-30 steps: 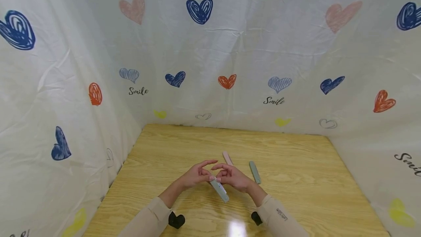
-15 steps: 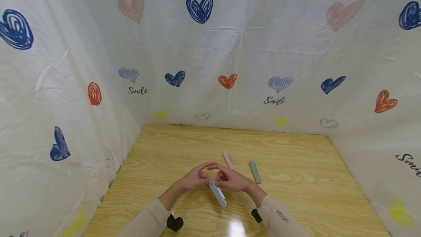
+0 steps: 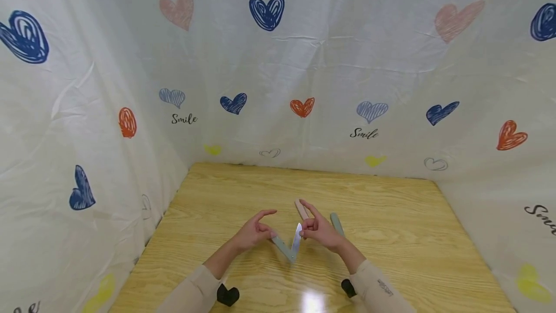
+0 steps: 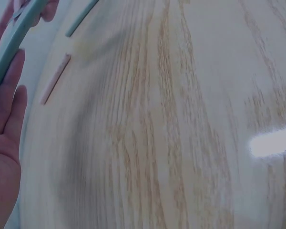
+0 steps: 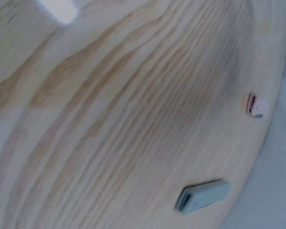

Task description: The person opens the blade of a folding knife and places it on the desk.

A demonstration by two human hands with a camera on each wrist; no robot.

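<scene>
A folding knife with a pale green handle (image 3: 283,249) is held above the table between both hands, its shiny blade (image 3: 297,239) swung partway out in a V shape. My left hand (image 3: 252,234) pinches the end of the handle, away from the pivot; the left wrist view has this handle (image 4: 15,40) at its upper left edge. With thumb and fingers, my right hand (image 3: 321,232) pinches the blade near its tip, index finger raised. The right wrist view does not include the right hand.
A folded pink knife (image 3: 301,210) lies on the wooden table (image 3: 226,192) behind the hands. Right of it lies a folded green knife (image 3: 336,223), partly covered by the right hand. A white curtain (image 3: 321,76) printed with hearts surrounds the table.
The blade has swung out from the handle as the right hand moved right and up with it. My hands, close together before, are now apart. The left hand still pinches the handle.
</scene>
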